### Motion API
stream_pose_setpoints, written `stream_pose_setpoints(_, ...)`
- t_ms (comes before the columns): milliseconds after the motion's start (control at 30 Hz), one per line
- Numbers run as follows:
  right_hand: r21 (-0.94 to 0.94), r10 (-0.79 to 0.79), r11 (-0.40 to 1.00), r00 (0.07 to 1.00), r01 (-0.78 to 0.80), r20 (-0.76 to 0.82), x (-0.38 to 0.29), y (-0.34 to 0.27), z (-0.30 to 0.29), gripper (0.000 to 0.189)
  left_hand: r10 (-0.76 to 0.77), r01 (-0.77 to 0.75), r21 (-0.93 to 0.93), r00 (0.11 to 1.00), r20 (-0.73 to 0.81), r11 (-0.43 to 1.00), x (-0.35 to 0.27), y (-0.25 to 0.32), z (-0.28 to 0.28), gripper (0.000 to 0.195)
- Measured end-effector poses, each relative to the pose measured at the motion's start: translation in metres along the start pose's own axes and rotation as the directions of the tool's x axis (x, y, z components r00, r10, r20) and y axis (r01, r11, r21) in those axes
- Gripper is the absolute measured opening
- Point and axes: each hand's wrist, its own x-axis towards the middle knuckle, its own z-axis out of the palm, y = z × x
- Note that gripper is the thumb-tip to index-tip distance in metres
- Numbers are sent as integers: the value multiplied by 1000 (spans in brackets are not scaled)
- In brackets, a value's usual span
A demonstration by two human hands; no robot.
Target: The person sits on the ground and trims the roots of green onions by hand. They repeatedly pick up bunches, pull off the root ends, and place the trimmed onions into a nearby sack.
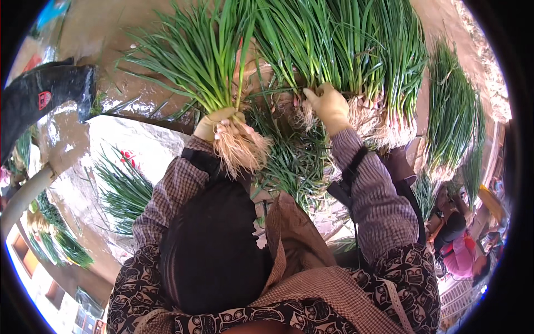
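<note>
My left hand (210,124), in a pale yellow glove, is closed round a bunch of green garlic plants (204,62). Its leaves spread towards the top of the view, and the pale bulbs and stringy roots hang towards me. Wearing the same kind of glove, my right hand (327,104) touches the root end of a few stems in the row of garlic plants (358,46) on the wet ground; whether its fingers grip any is not clear. Roots of that row show beside my right wrist.
Loose green leaves (292,154) lie between my forearms. At left are a white sheet (137,146) with another leafy bunch, and a black boot (46,92). More bundles (452,112) lie at right. Several people sit at the far lower right.
</note>
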Motion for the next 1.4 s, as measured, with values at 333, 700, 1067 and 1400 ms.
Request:
stream_pose_setpoints(333, 821, -311, 515, 946, 247, -89, -65, -46, 38, 26, -132, 100, 421, 990, 49, 902, 35, -26, 38, 33)
stream_pose_setpoints(700, 917, -60, -380, 992, -124, 109, -47, -72, 61, 28, 96, -31, 499, 990, -104, 866, 21, -24, 47, 27)
stream_pose_setpoints(1067, -58, -105, 994, 978, 96, -180, 5, -4, 18, 41, 88, -74, -87, 982, 165, 993, -27, -1, 4, 50)
stream_pose_setpoints(1400, -199, -568, 605, 593, 771, 571, -73, 21, 58, 11, 205, -259, 140, 927, 313, 956, -23, -8, 28, 19)
